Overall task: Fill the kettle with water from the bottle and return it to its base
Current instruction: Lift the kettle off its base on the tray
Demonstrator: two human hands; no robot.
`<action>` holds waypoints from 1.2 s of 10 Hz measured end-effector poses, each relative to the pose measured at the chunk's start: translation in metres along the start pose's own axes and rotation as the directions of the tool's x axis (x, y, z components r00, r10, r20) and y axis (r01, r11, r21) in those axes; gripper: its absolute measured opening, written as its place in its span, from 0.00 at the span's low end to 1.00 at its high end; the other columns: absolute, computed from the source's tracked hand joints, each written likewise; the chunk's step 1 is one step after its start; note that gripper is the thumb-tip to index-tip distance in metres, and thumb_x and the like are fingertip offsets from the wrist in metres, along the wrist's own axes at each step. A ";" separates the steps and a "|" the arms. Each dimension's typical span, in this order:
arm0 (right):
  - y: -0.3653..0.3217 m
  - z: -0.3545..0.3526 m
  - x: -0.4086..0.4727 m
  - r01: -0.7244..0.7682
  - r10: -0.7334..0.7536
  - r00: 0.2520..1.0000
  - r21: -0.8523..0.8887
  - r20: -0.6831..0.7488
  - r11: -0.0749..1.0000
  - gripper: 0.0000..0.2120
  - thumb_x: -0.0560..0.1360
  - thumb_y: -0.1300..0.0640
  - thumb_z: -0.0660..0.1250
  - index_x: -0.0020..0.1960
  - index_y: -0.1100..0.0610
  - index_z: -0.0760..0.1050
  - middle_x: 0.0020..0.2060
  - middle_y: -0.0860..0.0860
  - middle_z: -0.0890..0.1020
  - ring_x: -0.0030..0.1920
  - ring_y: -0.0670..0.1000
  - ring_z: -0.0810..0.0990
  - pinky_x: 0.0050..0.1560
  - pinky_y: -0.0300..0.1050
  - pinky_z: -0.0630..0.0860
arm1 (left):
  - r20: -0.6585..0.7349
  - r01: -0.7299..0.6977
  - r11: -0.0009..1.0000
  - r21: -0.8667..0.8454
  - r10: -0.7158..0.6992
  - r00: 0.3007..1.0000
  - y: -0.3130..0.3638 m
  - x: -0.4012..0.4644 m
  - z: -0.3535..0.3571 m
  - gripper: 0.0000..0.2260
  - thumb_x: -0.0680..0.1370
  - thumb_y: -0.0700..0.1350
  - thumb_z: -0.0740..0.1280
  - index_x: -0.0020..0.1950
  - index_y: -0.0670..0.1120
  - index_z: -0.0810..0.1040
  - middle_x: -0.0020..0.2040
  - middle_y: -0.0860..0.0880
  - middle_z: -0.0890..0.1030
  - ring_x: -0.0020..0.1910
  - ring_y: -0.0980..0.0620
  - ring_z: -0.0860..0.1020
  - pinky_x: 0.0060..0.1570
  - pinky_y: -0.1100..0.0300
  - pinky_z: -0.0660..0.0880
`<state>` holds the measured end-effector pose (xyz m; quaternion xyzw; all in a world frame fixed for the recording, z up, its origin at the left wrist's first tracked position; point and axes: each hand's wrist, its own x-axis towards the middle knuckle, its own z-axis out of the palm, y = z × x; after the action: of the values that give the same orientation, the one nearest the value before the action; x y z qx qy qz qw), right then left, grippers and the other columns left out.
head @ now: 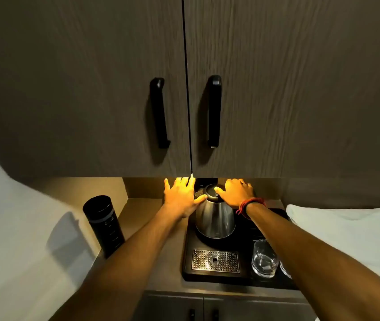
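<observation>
A steel kettle point(215, 218) with a black lid stands on its round black base point(209, 240), on a black tray point(190, 258). My left hand point(180, 196) is spread open just left of the kettle's top, its thumb touching the kettle's shoulder. My right hand point(236, 192) rests over the lid and the handle side, with the thumb on the lid knob; the handle itself is hidden. A tall black bottle point(104, 224) stands upright on the counter to the left, capped, apart from both hands.
Wooden cabinet doors with two black handles point(160, 112) hang low over the counter. The tray also holds a perforated metal drip plate point(215, 261) and a glass point(264, 258). A white wall lies left and white bedding point(346, 228) right. Lower cabinet doors are below.
</observation>
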<state>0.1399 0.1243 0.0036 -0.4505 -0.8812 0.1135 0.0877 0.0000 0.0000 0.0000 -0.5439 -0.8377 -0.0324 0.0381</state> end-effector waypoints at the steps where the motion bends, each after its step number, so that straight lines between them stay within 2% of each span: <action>1: -0.001 0.003 0.008 -0.028 0.027 0.998 0.010 0.055 1.000 0.23 0.75 0.38 0.57 0.47 0.57 0.77 0.46 0.56 0.81 0.48 0.58 0.79 0.48 0.51 0.71 | 0.015 0.005 1.000 0.019 -0.005 1.000 0.000 0.007 0.004 0.36 0.78 0.69 0.50 0.79 0.48 0.58 0.77 0.45 0.64 0.77 0.45 0.59 0.73 0.34 0.49; 2: -0.003 0.006 0.012 -0.112 0.099 0.991 0.155 0.093 0.981 0.18 0.72 0.40 0.62 0.32 0.53 0.67 0.28 0.50 0.72 0.31 0.53 0.73 0.34 0.41 0.66 | 0.045 0.052 0.999 0.010 -0.052 0.998 -0.009 0.017 0.012 0.35 0.78 0.70 0.51 0.78 0.49 0.60 0.76 0.45 0.66 0.76 0.44 0.61 0.73 0.35 0.51; 3: -0.002 0.006 0.013 -0.124 0.097 0.988 0.237 0.122 0.963 0.20 0.69 0.44 0.63 0.28 0.54 0.58 0.24 0.48 0.64 0.25 0.50 0.62 0.29 0.40 0.59 | 0.061 0.057 0.998 0.014 -0.058 0.996 -0.010 0.021 0.012 0.34 0.78 0.70 0.51 0.75 0.49 0.65 0.73 0.44 0.71 0.73 0.42 0.66 0.71 0.37 0.56; 4: -0.007 0.000 0.012 -0.093 0.039 0.978 0.260 0.206 0.961 0.19 0.70 0.47 0.61 0.30 0.53 0.55 0.26 0.49 0.60 0.26 0.50 0.57 0.31 0.42 0.56 | 0.006 0.044 0.999 0.024 -0.044 0.999 -0.007 0.024 0.007 0.32 0.77 0.71 0.51 0.60 0.47 0.76 0.59 0.44 0.81 0.62 0.41 0.76 0.62 0.45 0.67; 5: 0.001 -0.005 0.005 -0.172 0.068 0.963 0.402 0.259 0.899 0.16 0.67 0.51 0.63 0.28 0.52 0.57 0.27 0.49 0.62 0.27 0.50 0.59 0.33 0.43 0.58 | -0.021 0.042 0.999 0.019 -0.042 0.999 -0.005 0.024 0.005 0.32 0.76 0.72 0.51 0.53 0.46 0.78 0.53 0.43 0.82 0.56 0.41 0.79 0.55 0.49 0.70; 6: 0.026 -0.009 0.001 -0.334 0.181 0.927 0.503 0.328 0.797 0.15 0.75 0.66 0.61 0.31 0.56 0.66 0.31 0.52 0.69 0.32 0.48 0.67 0.35 0.40 0.66 | -0.025 0.018 0.996 0.085 -0.015 1.000 -0.006 0.024 0.003 0.31 0.76 0.72 0.51 0.50 0.47 0.77 0.50 0.44 0.83 0.53 0.41 0.80 0.52 0.50 0.71; 7: 0.048 -0.009 -0.002 -0.390 0.263 0.917 0.533 0.302 0.750 0.15 0.77 0.69 0.57 0.34 0.59 0.67 0.35 0.53 0.71 0.33 0.47 0.69 0.35 0.38 0.66 | -0.009 0.014 0.997 0.082 -0.013 1.000 -0.008 0.023 0.002 0.31 0.76 0.73 0.49 0.49 0.47 0.75 0.50 0.44 0.82 0.54 0.42 0.80 0.54 0.48 0.71; 8: 0.077 0.012 0.020 -0.515 0.304 0.857 0.713 0.416 0.476 0.08 0.78 0.66 0.57 0.50 0.64 0.74 0.51 0.59 0.76 0.41 0.53 0.75 0.40 0.40 0.70 | -0.002 0.006 0.998 0.064 -0.006 1.000 -0.012 0.022 0.002 0.34 0.76 0.73 0.48 0.56 0.45 0.75 0.53 0.43 0.82 0.56 0.41 0.78 0.59 0.45 0.69; 9: 0.072 0.010 0.019 -0.452 0.247 0.890 0.671 0.384 0.588 0.17 0.79 0.56 0.57 0.63 0.65 0.73 0.62 0.59 0.77 0.56 0.59 0.77 0.54 0.49 0.75 | -0.001 0.000 0.998 0.061 0.000 1.000 -0.014 0.021 0.003 0.36 0.76 0.73 0.48 0.60 0.45 0.75 0.55 0.43 0.81 0.58 0.40 0.78 0.60 0.43 0.68; 10: 0.057 0.008 0.019 -0.298 0.133 0.944 0.607 0.302 0.737 0.21 0.79 0.44 0.50 0.54 0.57 0.75 0.57 0.58 0.78 0.55 0.58 0.76 0.58 0.53 0.69 | 0.011 -0.001 0.998 0.058 0.001 1.000 -0.019 0.019 0.005 0.37 0.75 0.73 0.47 0.65 0.45 0.73 0.59 0.43 0.80 0.62 0.41 0.76 0.63 0.41 0.66; 11: 0.056 0.008 0.015 -0.255 0.103 0.958 0.631 0.268 0.733 0.20 0.79 0.42 0.47 0.54 0.51 0.74 0.55 0.54 0.76 0.55 0.55 0.74 0.60 0.54 0.68 | 0.013 0.005 0.998 0.055 -0.005 1.000 -0.022 0.019 0.008 0.38 0.75 0.74 0.47 0.68 0.46 0.72 0.63 0.44 0.78 0.65 0.41 0.74 0.66 0.39 0.64; 12: 0.063 0.015 0.012 -0.233 0.109 0.971 0.736 0.214 0.636 0.25 0.78 0.39 0.49 0.67 0.49 0.71 0.64 0.50 0.74 0.66 0.55 0.71 0.64 0.51 0.64 | 0.011 0.026 0.998 0.055 -0.027 1.000 -0.028 0.019 0.012 0.39 0.74 0.75 0.47 0.69 0.48 0.71 0.67 0.45 0.76 0.68 0.42 0.72 0.68 0.37 0.61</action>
<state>0.1779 0.1679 -0.0274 -0.4446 -0.7108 0.5109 0.1898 -0.0333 0.0070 -0.0101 -0.5316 -0.8456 -0.0068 0.0476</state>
